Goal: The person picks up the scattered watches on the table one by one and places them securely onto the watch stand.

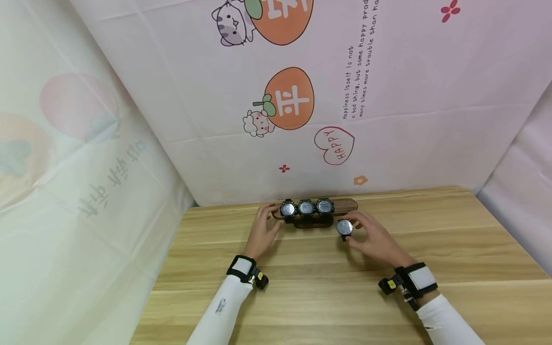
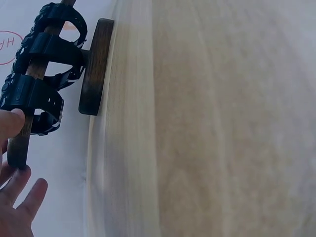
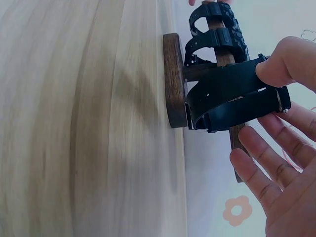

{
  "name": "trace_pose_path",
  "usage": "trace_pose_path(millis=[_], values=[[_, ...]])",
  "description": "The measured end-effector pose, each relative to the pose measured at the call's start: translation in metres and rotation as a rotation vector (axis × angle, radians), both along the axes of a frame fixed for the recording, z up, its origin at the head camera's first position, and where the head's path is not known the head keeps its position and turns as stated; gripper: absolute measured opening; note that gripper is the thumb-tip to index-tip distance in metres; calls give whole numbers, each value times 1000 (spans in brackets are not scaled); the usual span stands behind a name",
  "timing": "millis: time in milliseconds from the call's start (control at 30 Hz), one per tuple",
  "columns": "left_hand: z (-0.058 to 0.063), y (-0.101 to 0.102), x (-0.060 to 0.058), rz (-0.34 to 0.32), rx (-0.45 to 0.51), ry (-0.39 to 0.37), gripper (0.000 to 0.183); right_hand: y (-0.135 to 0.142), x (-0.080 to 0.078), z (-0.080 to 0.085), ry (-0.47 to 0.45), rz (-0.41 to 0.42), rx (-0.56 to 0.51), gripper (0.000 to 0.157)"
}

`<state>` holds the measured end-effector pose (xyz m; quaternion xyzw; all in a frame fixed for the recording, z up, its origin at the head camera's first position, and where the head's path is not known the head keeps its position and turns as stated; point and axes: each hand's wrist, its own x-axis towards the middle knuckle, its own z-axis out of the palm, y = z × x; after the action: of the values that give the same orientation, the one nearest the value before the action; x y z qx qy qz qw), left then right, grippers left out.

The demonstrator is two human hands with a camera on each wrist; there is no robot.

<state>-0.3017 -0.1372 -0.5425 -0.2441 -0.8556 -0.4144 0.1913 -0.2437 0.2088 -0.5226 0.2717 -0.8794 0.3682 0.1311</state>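
A dark wooden watch stand (image 1: pixel 346 206) stands at the back of the table, its bar running left to right above a base (image 3: pixel 174 79). Three black wristwatches (image 1: pixel 306 207) hang side by side on the bar. My left hand (image 1: pixel 260 235) holds the bar's left end, thumb near the outermost watch (image 2: pixel 30 94). In front of the bar's bare right part, my right hand (image 1: pixel 377 242) pinches a fourth wristwatch (image 1: pixel 345 227) with a pale dial and black strap. Its strap (image 3: pixel 222 94) is closed in a loop and overlaps the bar in the right wrist view.
The wooden table (image 1: pixel 310 287) ends just behind the stand, against a white printed cloth (image 1: pixel 215 158). More pale cloth hangs at the left (image 1: pixel 86 215) and right sides. A strapped-on camera sits on each wrist.
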Motion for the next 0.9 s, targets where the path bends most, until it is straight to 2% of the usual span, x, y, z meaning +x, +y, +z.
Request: trace_pose_path(millis=[333, 633, 900], values=[[-1, -1, -6, -6, 4, 11, 39, 13, -6, -6, -3, -53, 7, 59], [1, -2, -6, -11, -1, -9, 35, 19, -9, -9, 4, -82, -1, 62], [0, -3, -7, -17, 10, 15, 37, 23, -11, -13, 37, -88, 5, 64]])
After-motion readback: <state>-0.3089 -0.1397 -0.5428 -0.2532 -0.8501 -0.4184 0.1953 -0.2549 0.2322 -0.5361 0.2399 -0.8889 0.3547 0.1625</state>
